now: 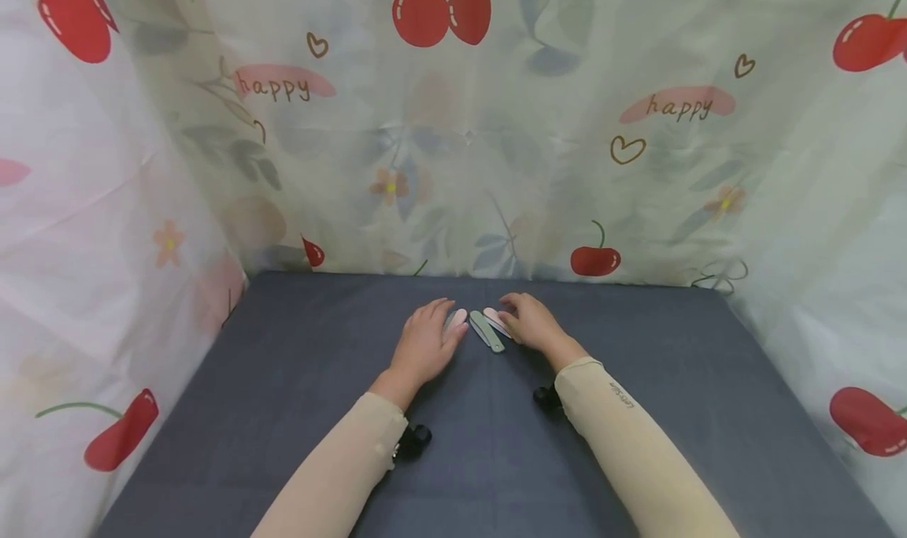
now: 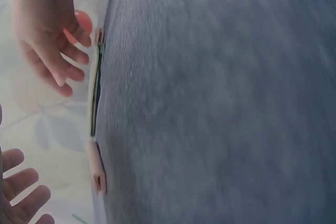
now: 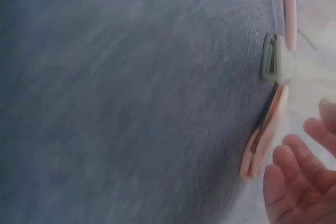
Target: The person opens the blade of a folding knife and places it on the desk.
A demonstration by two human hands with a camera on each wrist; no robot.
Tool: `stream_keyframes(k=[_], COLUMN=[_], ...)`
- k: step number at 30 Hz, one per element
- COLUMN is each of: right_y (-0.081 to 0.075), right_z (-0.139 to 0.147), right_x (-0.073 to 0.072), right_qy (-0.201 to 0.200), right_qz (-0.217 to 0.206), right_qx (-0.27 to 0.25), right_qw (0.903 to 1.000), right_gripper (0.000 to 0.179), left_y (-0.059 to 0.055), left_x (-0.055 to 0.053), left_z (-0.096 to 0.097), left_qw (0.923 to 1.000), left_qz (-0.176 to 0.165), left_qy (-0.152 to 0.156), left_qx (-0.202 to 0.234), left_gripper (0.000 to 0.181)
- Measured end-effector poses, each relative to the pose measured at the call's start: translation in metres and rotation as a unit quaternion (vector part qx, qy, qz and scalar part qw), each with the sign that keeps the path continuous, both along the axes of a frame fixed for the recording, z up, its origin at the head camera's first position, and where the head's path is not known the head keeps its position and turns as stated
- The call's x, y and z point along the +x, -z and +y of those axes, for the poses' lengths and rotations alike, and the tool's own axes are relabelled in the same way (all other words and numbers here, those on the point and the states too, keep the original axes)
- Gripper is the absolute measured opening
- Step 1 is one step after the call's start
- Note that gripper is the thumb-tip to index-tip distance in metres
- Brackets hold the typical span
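Observation:
Three slim objects, each with a lengthwise slot, resemble folded pocket knives on the dark cloth. A pale green one (image 1: 486, 332), with a small hole at its near end, lies between two pink ones. My left hand (image 1: 425, 341) hovers around the left pink one (image 1: 457, 318), thumb apart from the fingers, partly hiding it. Beside the right pink one (image 3: 265, 132) is my right hand (image 1: 533, 323), fingers loosely bent and holding nothing. The left wrist view shows both hands (image 2: 47, 35) raised off the objects.
A dark grey cloth (image 1: 489, 459) covers the table. Printed curtains (image 1: 460, 152) with cherries and the word "happy" stand behind it and along both sides. Black wrist cameras (image 1: 414, 441) show below each forearm.

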State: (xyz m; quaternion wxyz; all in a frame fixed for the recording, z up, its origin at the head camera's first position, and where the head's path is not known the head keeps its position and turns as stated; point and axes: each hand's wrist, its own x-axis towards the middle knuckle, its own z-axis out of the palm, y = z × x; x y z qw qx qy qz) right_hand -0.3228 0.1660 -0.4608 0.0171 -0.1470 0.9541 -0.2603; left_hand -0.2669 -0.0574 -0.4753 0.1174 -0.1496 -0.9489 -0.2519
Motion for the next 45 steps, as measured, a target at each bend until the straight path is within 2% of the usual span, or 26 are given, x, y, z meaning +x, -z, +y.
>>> stream_keyframes(k=[8, 14, 18, 25, 30, 33, 39, 45], right_y=[0.007, 0.004, 0.001, -0.002, -0.011, -0.017, -0.025, -0.026], right_z=[-0.009, -0.012, -0.012, -0.009, -0.013, -0.016, -0.021, -0.022], right_x=[-0.008, -0.004, 0.000, 0.010, 0.023, 0.033, 0.048, 0.058], right_qy=[0.037, 0.049, 0.064, 0.079, 0.071, 0.066, 0.073, 0.082], right_qz=[-0.049, -0.035, -0.033, -0.060, -0.043, -0.027, -0.005, -0.014], right_qx=[0.031, 0.054, 0.061, -0.009, -0.061, -0.089, -0.153, -0.218], right_qw=[0.9976, 0.9967, 0.9955, 0.9950, 0.9947, 0.9935, 0.9855, 0.9724], right_gripper=[0.032, 0.022, 0.019, 0.026, 0.028, 0.028, 0.031, 0.033], left_y=[0.003, 0.005, 0.008, 0.012, 0.007, 0.002, -0.007, -0.009], left_x=[0.001, 0.000, -0.003, -0.003, -0.001, 0.002, 0.009, 0.012], left_z=[0.019, 0.029, 0.035, 0.047, 0.052, 0.055, 0.060, 0.060], left_qw=[0.9994, 0.9984, 0.9986, 0.9966, 0.9936, 0.9888, 0.9682, 0.9532], left_qz=[-0.021, -0.037, -0.037, -0.058, -0.053, -0.037, -0.019, -0.023], left_qy=[0.009, 0.002, -0.002, 0.001, -0.003, -0.007, -0.029, -0.044], left_qx=[0.025, 0.043, 0.038, 0.059, 0.099, 0.145, 0.248, 0.298], left_gripper=[0.056, 0.051, 0.051, 0.048, 0.042, 0.038, 0.034, 0.028])
